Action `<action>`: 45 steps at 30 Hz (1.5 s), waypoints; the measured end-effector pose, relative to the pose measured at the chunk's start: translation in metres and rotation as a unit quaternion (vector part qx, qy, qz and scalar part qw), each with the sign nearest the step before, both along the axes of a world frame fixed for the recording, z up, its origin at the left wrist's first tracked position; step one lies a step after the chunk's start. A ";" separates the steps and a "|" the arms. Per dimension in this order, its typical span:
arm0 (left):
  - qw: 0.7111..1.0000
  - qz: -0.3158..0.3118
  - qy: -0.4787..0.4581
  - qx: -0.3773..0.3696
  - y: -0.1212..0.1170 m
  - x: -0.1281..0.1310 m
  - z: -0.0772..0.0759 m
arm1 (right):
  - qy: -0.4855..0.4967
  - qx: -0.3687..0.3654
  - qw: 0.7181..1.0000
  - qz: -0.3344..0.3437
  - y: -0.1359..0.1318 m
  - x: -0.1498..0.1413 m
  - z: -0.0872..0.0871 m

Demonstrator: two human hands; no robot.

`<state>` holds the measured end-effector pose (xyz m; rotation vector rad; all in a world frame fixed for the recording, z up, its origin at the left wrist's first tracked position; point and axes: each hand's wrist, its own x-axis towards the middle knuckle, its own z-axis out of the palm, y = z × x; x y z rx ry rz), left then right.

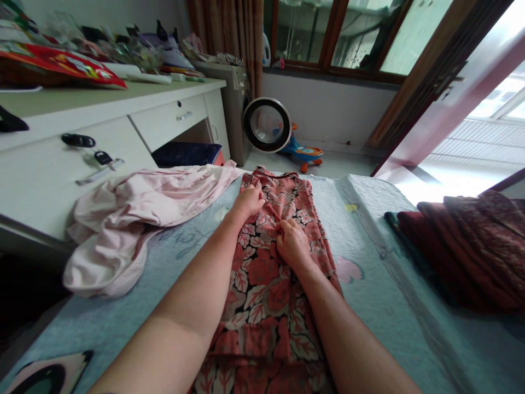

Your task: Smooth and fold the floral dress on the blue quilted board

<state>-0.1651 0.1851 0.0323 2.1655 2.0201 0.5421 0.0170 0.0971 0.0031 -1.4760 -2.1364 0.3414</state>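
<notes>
A red floral garment [266,284] lies lengthwise on a pale blue quilted bedspread [369,230]. My left hand [248,201] rests near the garment's far left edge, fingers curled and pinching the fabric. Closer to me, my right hand [292,241] sits in the garment's middle with its fingers bunched on a fold of the cloth. Both forearms stretch out over the garment.
A crumpled pink garment [135,219] lies to the left on the bed. Dark red folded fabrics [471,246] are piled at the right. A white desk with drawers [123,126] stands at left, with a round fan [266,125] and a toy car [305,154] on the floor beyond.
</notes>
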 end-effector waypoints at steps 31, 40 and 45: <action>0.998 -0.005 0.056 0.017 -0.003 0.001 -0.013 | 0.002 -0.002 1.000 0.003 -0.001 0.000 0.003; 0.998 0.012 0.066 0.015 -0.003 0.002 -0.019 | -0.004 -0.007 1.000 0.000 -0.001 -0.001 0.004; 0.997 0.006 0.071 0.016 -0.003 0.002 -0.021 | -0.003 -0.003 1.000 0.003 -0.001 0.000 0.004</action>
